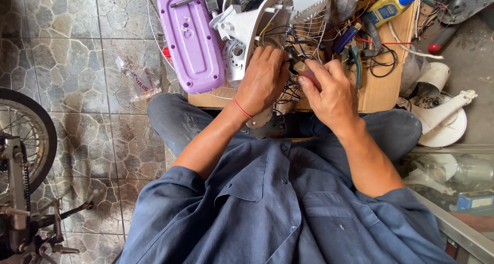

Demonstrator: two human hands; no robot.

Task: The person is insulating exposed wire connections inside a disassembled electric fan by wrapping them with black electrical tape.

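While both hands work so close together over the lap, I judge the main risk to be a slip at the small dark part (297, 63) caught between them. My left hand (263, 81), a red band at its wrist, is curled with fingertips pressed onto the wire bundle (288, 35) beside the white fan housing (242, 35); my right hand (329, 92) pinches a dark reddish handle (311, 79), seemingly a small tool, though its tip is hidden by the fingers. The part sits at the near edge of the wooden worktop (381, 92), just past my knees, touching both hands. If the tool skids, it could jab the left fingers or nick the thin wires' insulation. Pulling too hard may tear a lead from its joint, which I cannot see. Anything dropped would likely fall into the dark gap between my legs. Farther out, the purple plastic cover (189, 38) overhangs the worktop's left edge and a nudge from my left forearm could tip it onto the tiled floor (67, 63). Beyond, pliers (356, 63), loose wires and a yellow-and-blue tool (392, 4) crowd the worktop, ready to snag a sleeve.
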